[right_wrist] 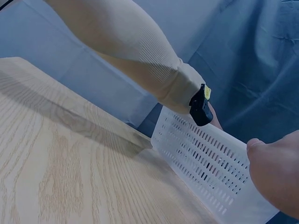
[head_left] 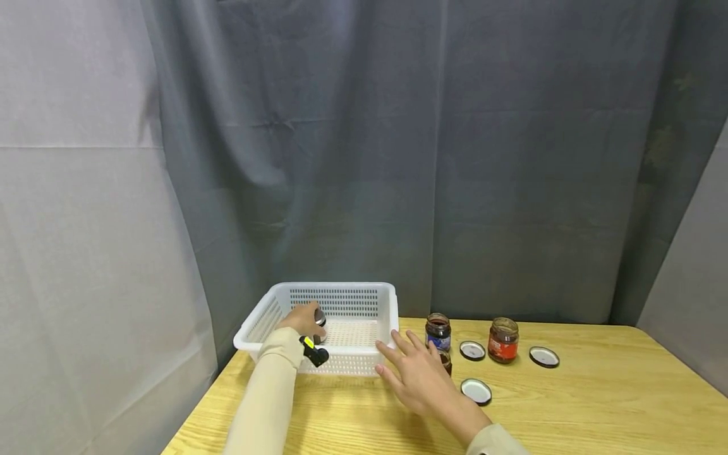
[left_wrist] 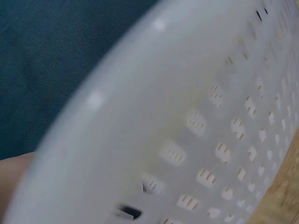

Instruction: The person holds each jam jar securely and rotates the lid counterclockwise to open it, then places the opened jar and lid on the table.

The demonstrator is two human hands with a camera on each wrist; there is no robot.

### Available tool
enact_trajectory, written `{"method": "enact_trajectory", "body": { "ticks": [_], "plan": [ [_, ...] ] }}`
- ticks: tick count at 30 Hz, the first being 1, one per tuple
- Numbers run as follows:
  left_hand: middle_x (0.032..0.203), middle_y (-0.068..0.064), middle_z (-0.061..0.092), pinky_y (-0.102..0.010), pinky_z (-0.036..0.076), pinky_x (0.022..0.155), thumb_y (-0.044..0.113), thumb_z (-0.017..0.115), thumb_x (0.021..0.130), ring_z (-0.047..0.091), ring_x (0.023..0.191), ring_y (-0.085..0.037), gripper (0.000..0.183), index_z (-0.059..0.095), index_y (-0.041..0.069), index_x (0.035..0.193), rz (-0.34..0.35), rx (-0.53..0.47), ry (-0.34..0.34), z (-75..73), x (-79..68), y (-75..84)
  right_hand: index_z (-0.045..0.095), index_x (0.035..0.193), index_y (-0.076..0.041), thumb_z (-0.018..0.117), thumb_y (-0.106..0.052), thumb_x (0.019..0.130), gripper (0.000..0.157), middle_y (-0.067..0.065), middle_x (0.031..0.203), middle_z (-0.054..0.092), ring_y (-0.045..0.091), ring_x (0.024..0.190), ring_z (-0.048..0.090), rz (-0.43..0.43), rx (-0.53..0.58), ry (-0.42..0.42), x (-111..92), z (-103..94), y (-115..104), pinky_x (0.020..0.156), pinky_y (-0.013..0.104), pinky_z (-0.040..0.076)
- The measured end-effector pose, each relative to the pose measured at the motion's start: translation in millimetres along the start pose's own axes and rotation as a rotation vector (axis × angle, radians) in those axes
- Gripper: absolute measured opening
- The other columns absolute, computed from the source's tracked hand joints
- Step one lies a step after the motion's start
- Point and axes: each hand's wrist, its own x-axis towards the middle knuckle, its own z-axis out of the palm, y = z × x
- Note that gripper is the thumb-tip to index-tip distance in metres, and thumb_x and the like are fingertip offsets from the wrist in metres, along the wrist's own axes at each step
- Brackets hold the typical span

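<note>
My left hand [head_left: 304, 320] reaches over the front rim into a white plastic basket [head_left: 347, 368]. It grips a small dark jar [head_left: 320, 317] with a pale band, mostly covered by the fingers. In the left wrist view the perforated basket wall [left_wrist: 205, 140] hides nearly all of that hand. My right hand [head_left: 418, 376] is held at the basket's front right corner with its fingers spread, holding nothing. Its thumb [right_wrist: 261, 151] shows by the basket rim in the right wrist view; whether it touches cannot be told. Behind the right hand, a dark jar [head_left: 446, 361] is partly hidden.
On the wooden table [head_left: 603, 392], right of the basket, stand an open blue-labelled jar [head_left: 438, 332] and an open red-labelled jar [head_left: 503, 341]. Three loose lids lie near them: one lid [head_left: 472, 351], another lid [head_left: 544, 357], and a nearer lid [head_left: 476, 392]. A grey curtain [head_left: 352, 158] hangs behind.
</note>
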Motion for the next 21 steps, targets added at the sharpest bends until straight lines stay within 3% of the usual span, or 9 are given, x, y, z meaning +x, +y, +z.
{"method": "enact_trajectory", "body": {
  "ticks": [6,15,21],
  "plan": [
    [0.104,-0.007,0.065,-0.046,0.055,0.08,0.018,0.095,0.075,0.064,0.096,-0.028,0.056,0.06,0.008,0.118,0.014,-0.002,-0.002,0.9,1.1,-3.4,0.059,0.149,-0.028,0.052,-0.048,0.107,0.047,0.013,0.157,0.046,0.048,0.144,0.036,0.004,-0.008,0.013,-1,0.4,0,0.107,0.077,0.027],
    [0.102,-0.009,0.066,-0.046,0.054,0.08,0.008,0.096,0.067,0.063,0.093,-0.028,0.068,0.061,0.003,0.125,0.047,-0.06,0.036,2.5,2.7,7.7,0.06,0.148,-0.031,0.053,-0.049,0.107,0.045,0.011,0.157,0.047,0.048,0.143,0.037,0.02,-0.043,0.019,-4,-3.7,6,0.106,0.077,0.028],
    [0.097,-0.006,0.063,-0.044,0.054,0.08,0.007,0.097,0.066,0.061,0.089,-0.025,0.059,0.063,0.004,0.115,0.059,-0.079,0.052,2.8,5.1,7.2,0.061,0.147,-0.03,0.054,-0.049,0.106,0.045,0.013,0.156,0.048,0.049,0.142,0.038,0.019,-0.035,0.021,-5,-0.6,8,0.106,0.078,0.028]
  ]
}}
